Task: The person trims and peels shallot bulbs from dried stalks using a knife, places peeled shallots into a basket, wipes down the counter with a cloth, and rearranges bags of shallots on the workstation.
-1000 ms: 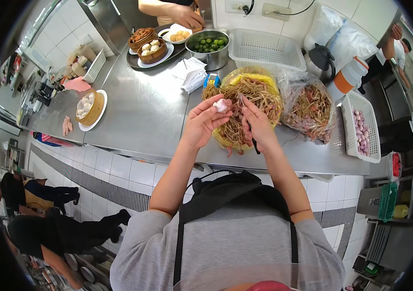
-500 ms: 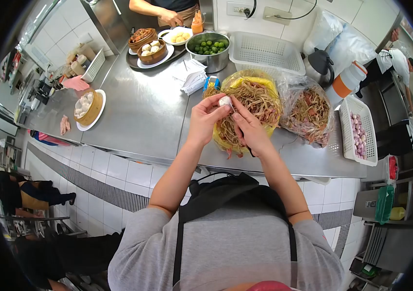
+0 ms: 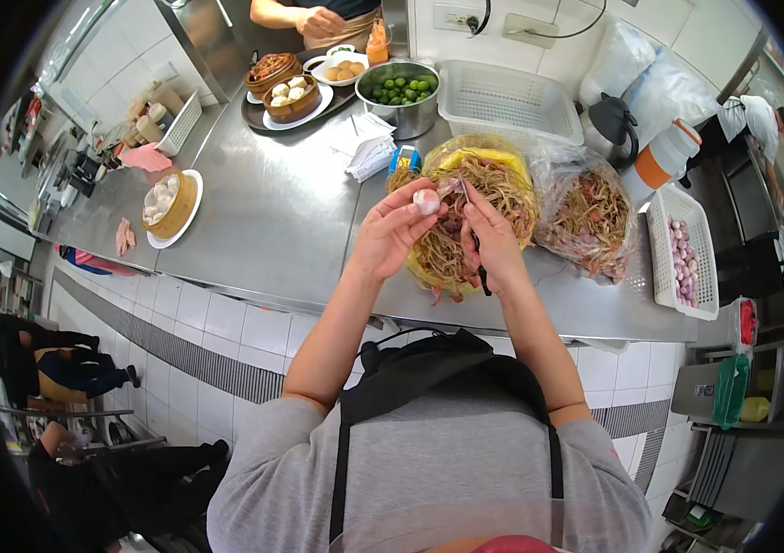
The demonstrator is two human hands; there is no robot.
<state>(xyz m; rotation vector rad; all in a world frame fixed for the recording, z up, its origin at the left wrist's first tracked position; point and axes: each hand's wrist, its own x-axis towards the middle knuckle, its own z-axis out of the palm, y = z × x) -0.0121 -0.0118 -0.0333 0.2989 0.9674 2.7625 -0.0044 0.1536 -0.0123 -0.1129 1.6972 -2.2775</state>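
A steel desk [image 3: 254, 212] runs across the scene. At its near middle sits a yellow bag [image 3: 521, 166], open and heaped with dry brown stalks [image 3: 493, 189]. Just right of it rests a clear plastic bag [image 3: 550, 161] filled with similar stalks and reddish pieces. Behind both bags, on the far side, stands a wide white crate [image 3: 507, 127]; at the right end a white basket [image 3: 708, 267] holds small purple bulbs [image 3: 682, 267]. Far left of centre, a dark tray [image 3: 254, 118] carries bamboo steamers and plates of food, with a co-worker's hand [image 3: 322, 23] beyond it. A metal pot [image 3: 410, 118] of green limes [image 3: 401, 89] stands between tray and crate. An orange-banded flask [image 3: 659, 161] and a kettle [image 3: 608, 129] stand on the far right, behind the clear bag.

Both hands are raised over the yellow bag, apart from each other. The right hand [image 3: 493, 247] is curled around a small knife [image 3: 482, 276], its dark handle showing below the palm and its blade pointing up and away. The left hand [image 3: 390, 230] pinches a pale pink bulb [image 3: 425, 202] between thumb and fingers, left of the blade and above the left part of the heap.
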